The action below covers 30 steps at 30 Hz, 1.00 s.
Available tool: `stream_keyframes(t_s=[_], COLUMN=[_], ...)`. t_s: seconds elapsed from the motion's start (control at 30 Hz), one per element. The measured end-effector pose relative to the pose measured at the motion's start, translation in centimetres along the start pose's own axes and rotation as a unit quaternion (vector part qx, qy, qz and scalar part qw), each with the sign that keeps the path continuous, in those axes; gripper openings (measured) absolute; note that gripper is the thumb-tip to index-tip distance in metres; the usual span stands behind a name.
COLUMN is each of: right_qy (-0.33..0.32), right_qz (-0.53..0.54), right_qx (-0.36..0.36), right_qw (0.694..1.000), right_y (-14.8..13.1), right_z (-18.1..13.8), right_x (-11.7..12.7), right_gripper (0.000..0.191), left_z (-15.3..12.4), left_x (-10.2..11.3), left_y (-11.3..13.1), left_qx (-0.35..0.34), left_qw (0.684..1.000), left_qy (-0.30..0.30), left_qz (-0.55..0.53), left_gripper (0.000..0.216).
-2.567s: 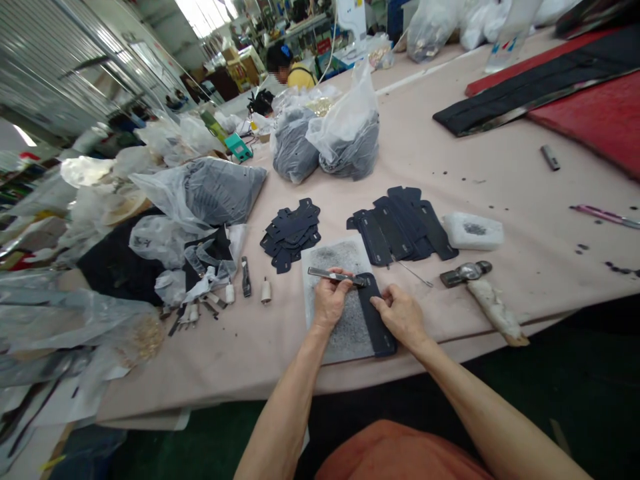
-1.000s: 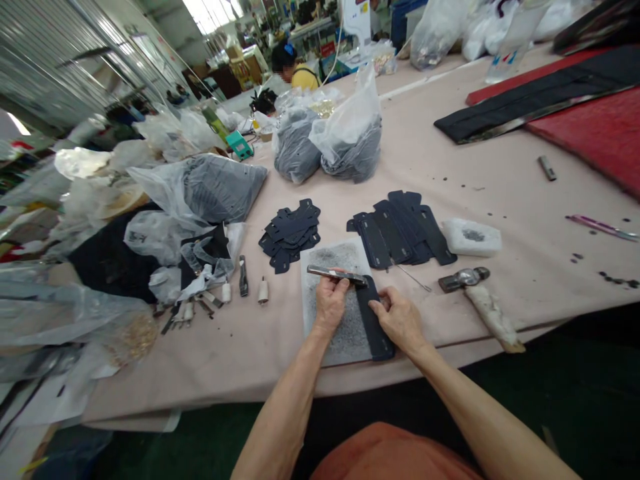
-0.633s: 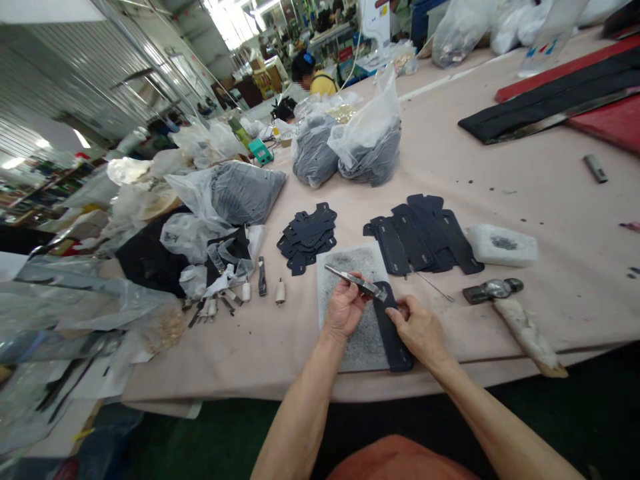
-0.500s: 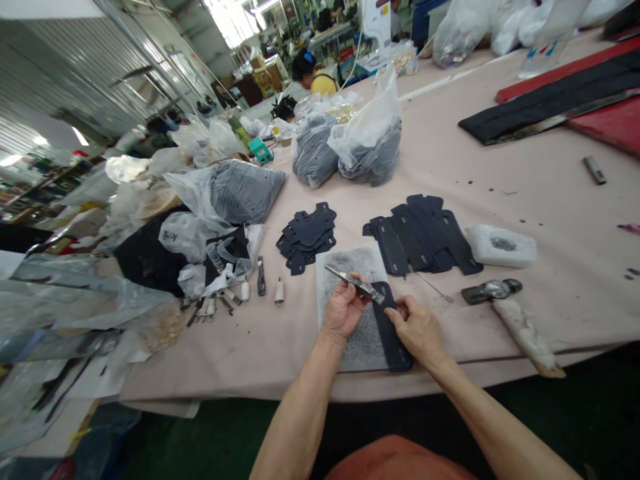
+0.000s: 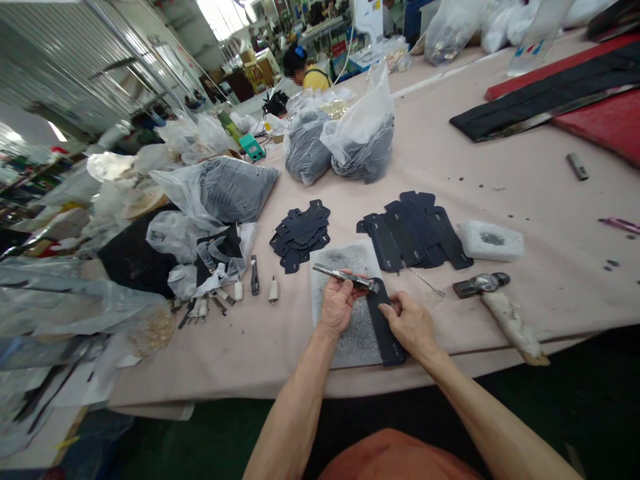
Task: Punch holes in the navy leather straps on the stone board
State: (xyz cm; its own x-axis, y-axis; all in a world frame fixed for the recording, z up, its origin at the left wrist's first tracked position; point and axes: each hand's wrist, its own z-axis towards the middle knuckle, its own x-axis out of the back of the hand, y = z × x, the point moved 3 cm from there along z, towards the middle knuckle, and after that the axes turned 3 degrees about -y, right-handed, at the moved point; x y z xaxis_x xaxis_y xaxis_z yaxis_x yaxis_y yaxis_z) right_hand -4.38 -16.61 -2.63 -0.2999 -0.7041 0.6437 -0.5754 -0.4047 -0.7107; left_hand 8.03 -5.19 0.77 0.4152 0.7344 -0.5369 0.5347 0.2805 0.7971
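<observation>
In my left hand [image 5: 337, 308] is a metal hand punch [image 5: 345, 277], gripped near its middle and held almost level. One end of it sits over the top of a dark blue strap-like piece [image 5: 384, 327]; whether it touches is unclear. That piece lies along the right side of a speckled white board [image 5: 350, 347]. My right hand [image 5: 410, 323] is closed at the piece's right edge, thumb and curled fingers on it. Stacked dark blue pieces [image 5: 415, 233] lie just beyond the board, and a smaller pile of cut pieces [image 5: 300, 233] lies to the left.
A hammer [image 5: 483, 285] with a wrapped handle and a white block [image 5: 493, 241] lie at right. A thin metal awl [image 5: 425, 281] lies by the stack. Several punches [image 5: 273, 291] and plastic bags [image 5: 220, 190] occupy the left. A person [image 5: 307, 70] sits beyond the table.
My left hand has turned the punch flatter, bringing its end to the top of the dark blue piece. My right hand keeps its place at the edge. The whole view has shifted slightly.
</observation>
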Motion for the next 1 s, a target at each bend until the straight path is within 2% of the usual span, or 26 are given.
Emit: stream_keyframes(t_s=[0.13,0.27,0.43,0.6,1.0], right_qy=[-0.012,-0.014,-0.009,-0.008,-0.015], right_qz=[0.002,0.000,0.007,0.005,0.004], right_qx=[-0.002,-0.013,-0.005,-0.007,-0.004], right_qw=[1.000,1.000,1.000,1.000,1.000], right_y=[-0.1,-0.3,-0.3,-0.2,-0.6], right_z=[-0.1,-0.2,-0.2,-0.3,-0.1], right_x=[0.2,0.3,0.2,0.2,0.4], right_gripper=[0.031,0.030,0.030,0.031,0.029], left_z=[0.5,1.2,1.3,0.4,0.4], left_x=[0.4,0.7,0.0,-1.0,-0.8], left_y=[-0.4,-0.7,-0.4,0.1,-0.4], left_qx=[-0.007,-0.063,-0.111,-0.142,-0.173], left_qw=[0.997,0.986,0.955,0.901,0.879], left_qy=[0.055,0.084,0.051,0.019,0.015], left_qz=[0.047,0.133,0.269,0.409,0.443], left_gripper=[0.065,0.054,0.036,0.019,0.016])
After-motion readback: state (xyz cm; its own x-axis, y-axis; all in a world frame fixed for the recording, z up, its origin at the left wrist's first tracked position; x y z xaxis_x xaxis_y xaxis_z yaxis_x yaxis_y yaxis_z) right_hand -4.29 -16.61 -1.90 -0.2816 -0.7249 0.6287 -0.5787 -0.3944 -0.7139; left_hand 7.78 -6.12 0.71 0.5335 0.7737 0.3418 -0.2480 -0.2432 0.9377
